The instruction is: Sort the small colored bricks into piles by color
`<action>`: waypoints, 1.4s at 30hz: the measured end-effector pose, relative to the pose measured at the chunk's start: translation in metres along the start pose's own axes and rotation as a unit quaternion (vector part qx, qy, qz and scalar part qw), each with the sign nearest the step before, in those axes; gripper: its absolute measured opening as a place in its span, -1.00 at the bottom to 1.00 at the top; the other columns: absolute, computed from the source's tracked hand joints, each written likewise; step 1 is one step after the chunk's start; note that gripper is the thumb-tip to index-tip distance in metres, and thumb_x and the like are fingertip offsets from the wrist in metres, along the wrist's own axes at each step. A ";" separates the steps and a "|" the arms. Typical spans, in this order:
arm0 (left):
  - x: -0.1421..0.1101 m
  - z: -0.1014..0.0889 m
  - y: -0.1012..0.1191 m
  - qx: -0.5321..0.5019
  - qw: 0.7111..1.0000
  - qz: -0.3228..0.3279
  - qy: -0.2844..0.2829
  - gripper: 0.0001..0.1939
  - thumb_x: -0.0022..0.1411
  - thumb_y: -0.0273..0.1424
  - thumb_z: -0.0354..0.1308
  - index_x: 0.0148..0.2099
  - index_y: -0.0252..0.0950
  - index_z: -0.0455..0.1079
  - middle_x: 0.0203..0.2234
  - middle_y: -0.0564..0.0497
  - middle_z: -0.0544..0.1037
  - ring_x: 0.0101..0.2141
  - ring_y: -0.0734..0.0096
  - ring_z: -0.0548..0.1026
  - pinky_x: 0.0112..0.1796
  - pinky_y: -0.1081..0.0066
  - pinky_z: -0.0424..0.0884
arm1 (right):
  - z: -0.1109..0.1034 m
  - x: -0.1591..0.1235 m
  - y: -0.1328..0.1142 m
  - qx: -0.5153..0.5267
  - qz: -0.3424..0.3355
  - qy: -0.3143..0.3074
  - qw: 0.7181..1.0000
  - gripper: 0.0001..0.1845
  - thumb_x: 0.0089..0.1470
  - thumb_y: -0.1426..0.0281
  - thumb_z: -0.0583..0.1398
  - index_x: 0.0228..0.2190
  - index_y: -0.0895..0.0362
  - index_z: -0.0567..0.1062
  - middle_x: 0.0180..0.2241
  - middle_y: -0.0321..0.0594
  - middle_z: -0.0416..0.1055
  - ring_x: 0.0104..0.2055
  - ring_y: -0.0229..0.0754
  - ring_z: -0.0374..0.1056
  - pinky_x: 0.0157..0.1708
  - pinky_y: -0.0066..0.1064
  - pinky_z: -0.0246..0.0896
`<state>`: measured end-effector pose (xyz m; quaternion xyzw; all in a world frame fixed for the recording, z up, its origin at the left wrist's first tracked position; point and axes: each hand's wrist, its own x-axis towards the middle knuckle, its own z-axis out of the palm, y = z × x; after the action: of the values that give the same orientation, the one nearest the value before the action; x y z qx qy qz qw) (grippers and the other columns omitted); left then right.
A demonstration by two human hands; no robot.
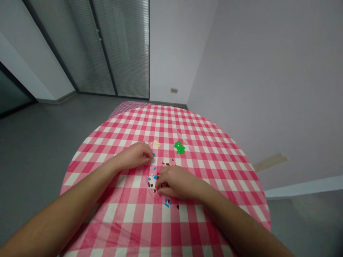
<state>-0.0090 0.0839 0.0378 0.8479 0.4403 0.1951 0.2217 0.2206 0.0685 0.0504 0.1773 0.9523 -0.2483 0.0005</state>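
My left hand (138, 155) is over the tablecloth with its fingers curled closed. A small blue plastic piece (153, 154) shows right at its fingertips; I cannot tell whether it is gripped or lies beside them. Closer to me, my right hand (177, 182) bends its fingers down into a scatter of small brick-like pieces, and what they pinch is hidden. Around those fingertips lie blue pieces (155, 177), dark brown pieces (151, 185) and a few white, yellow and red ones. More blue pieces (167, 203) rest just below the right hand.
Beyond the hands are a cream-coloured pile (155, 144) and a green pile (179, 147) of small pieces. A red-and-white checked cloth (134, 221) covers the round table. Glass partitions with blinds (123, 50) stand behind, and a white wall (268, 78) rises on the right.
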 end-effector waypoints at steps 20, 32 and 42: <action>-0.008 0.028 0.045 -0.055 0.974 0.108 -0.193 -0.77 -0.02 -0.64 0.22 -0.60 -0.24 0.42 -0.68 0.13 0.42 -0.59 0.47 0.31 -0.45 0.43 0.23 | 0.010 -0.013 0.006 -0.027 0.023 0.046 0.998 -0.83 0.14 0.47 0.19 -0.36 0.12 0.62 -0.33 -0.21 0.50 -0.28 -0.22 0.35 -0.33 -0.43 0.13; -0.007 0.016 0.048 -0.064 0.975 0.113 -0.179 -0.77 0.03 -0.63 0.10 -0.53 -0.23 0.45 -0.59 0.08 0.49 -0.50 0.42 0.38 -0.33 0.40 0.32 | -0.031 0.049 0.068 -0.085 0.249 0.179 0.948 -0.77 0.21 0.37 0.16 -0.28 0.12 0.63 -0.22 -0.13 0.58 -0.17 -0.13 0.44 -0.18 -0.40 0.19; 0.020 0.020 -0.037 0.063 0.967 -0.104 0.222 -0.83 0.24 -0.34 0.16 -0.33 -0.25 0.56 -0.40 -0.06 0.60 -0.33 0.24 0.48 -0.15 0.20 0.32 | -0.019 0.065 0.078 -0.091 0.242 0.156 0.953 -0.74 0.20 0.41 0.13 -0.22 0.09 0.64 -0.19 -0.14 0.59 -0.15 -0.11 0.46 -0.17 -0.39 0.24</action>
<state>-0.0117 0.1154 0.0039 0.7452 0.5758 0.3259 0.0832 0.1873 0.1632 0.0248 0.4385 0.8875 -0.1224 -0.0716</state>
